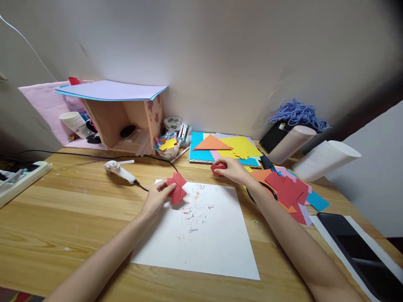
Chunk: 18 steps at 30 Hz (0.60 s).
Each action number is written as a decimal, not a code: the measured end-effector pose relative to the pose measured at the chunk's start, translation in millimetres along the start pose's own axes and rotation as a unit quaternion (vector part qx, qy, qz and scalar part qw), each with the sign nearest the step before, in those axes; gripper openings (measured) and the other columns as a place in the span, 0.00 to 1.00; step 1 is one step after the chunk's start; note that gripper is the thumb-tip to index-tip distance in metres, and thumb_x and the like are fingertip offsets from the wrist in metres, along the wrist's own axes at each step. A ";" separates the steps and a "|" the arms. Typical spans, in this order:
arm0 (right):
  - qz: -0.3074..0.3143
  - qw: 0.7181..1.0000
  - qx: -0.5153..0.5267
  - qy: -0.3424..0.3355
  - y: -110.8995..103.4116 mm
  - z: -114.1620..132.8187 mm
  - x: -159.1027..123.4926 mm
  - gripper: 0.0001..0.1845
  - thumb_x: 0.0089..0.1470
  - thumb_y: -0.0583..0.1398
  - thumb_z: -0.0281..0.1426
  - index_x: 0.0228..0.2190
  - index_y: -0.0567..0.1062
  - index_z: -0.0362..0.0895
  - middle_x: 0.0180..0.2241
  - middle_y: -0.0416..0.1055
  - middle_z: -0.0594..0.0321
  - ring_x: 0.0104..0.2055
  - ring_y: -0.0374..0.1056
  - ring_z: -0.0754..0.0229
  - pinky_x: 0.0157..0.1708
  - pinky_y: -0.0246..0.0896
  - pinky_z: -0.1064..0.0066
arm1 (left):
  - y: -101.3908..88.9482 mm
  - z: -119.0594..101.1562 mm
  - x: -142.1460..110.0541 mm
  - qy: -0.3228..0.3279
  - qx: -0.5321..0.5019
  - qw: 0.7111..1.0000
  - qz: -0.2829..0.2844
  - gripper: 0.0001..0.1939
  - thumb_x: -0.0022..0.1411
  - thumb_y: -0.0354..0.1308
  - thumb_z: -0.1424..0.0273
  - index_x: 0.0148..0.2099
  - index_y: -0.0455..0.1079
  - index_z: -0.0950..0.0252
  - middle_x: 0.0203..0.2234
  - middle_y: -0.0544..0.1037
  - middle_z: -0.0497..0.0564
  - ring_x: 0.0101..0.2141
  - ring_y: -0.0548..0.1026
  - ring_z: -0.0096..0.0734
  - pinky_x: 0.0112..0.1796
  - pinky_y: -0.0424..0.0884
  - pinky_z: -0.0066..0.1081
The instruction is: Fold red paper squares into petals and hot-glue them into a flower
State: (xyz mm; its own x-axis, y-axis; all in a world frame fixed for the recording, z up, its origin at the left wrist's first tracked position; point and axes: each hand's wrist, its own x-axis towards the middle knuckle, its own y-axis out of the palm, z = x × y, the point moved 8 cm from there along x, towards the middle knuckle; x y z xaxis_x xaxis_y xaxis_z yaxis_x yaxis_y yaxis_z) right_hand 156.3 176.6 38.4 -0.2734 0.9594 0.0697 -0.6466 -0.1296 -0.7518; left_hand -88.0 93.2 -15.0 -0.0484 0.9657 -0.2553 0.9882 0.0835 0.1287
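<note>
My left hand (155, 196) pinches a red folded paper piece (178, 189) at its left side, above the upper left part of a white sheet (214, 247). Creases and a notched outline show on that piece. Beyond the sheet's top edge, my right hand (231, 170) grips a smaller red paper piece (217, 168) between thumb and fingers, which partly cover it. Small coloured marks are scattered over the sheet. Several red paper pieces (286, 191) lie in a pile beside my right forearm.
A white hot glue gun (119, 171) with a black cable lies left. Behind stand an open cardboard box (126, 119), a bowl of scraps (169, 147) and coloured paper (201, 157). At right are a paper roll (325, 161), blue yarn (297, 114) and a phone (355, 247).
</note>
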 end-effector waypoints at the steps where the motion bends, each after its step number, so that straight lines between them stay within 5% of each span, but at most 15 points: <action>1: -0.001 1.000 0.021 0.006 -0.9 3.0 -1.1 0.06 0.41 0.58 0.28 0.27 0.73 0.45 0.31 0.72 0.63 0.32 0.66 0.61 0.30 0.56 0.72 | 0.3 0.4 -0.4 -0.004 0.002 1.000 0.000 0.21 0.44 0.63 0.60 0.38 0.73 0.70 0.37 0.76 0.57 0.36 0.73 0.37 0.34 0.68 0.29; 4: 0.017 0.989 0.142 0.032 6.7 15.1 -6.3 0.08 0.41 0.60 0.34 0.27 0.71 0.43 0.27 0.71 0.63 0.29 0.65 0.61 0.28 0.56 0.72 | 1.5 0.7 -1.3 -0.007 0.005 1.000 0.005 0.21 0.45 0.63 0.61 0.38 0.72 0.71 0.37 0.76 0.58 0.36 0.73 0.36 0.37 0.68 0.30; 9: 0.114 0.924 0.362 0.046 50.6 47.8 -23.2 0.14 0.41 0.62 0.39 0.27 0.70 0.42 0.27 0.70 0.62 0.28 0.65 0.63 0.31 0.57 0.70 | 6.3 0.1 -4.1 -0.004 -0.002 1.000 0.017 0.21 0.45 0.62 0.61 0.40 0.72 0.70 0.37 0.76 0.58 0.37 0.73 0.37 0.37 0.67 0.31; 13: 0.115 0.915 0.376 0.093 76.2 48.0 -31.3 0.13 0.40 0.62 0.39 0.24 0.70 0.41 0.25 0.68 0.63 0.26 0.63 0.65 0.29 0.55 0.71 | 13.4 0.6 -7.5 0.000 0.001 0.999 0.043 0.21 0.47 0.61 0.62 0.41 0.71 0.71 0.37 0.76 0.58 0.37 0.72 0.37 0.39 0.67 0.32; 18: 0.057 0.932 0.337 0.123 79.8 36.3 -30.3 0.14 0.39 0.62 0.39 0.19 0.66 0.41 0.20 0.63 0.68 0.23 0.58 0.67 0.26 0.50 0.73 | 17.5 1.0 -9.7 0.004 -0.010 0.998 0.061 0.20 0.47 0.62 0.62 0.40 0.71 0.70 0.37 0.76 0.57 0.37 0.72 0.35 0.39 0.66 0.30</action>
State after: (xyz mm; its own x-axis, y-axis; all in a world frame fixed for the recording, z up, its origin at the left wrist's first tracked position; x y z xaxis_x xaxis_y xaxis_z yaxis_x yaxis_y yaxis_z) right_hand 87.2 128.1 0.1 -0.2497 0.9475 -0.1996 -0.9463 -0.2825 -0.1570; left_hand -70.1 85.0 -11.3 0.0712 0.9709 -0.2286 0.9837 -0.0304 0.1774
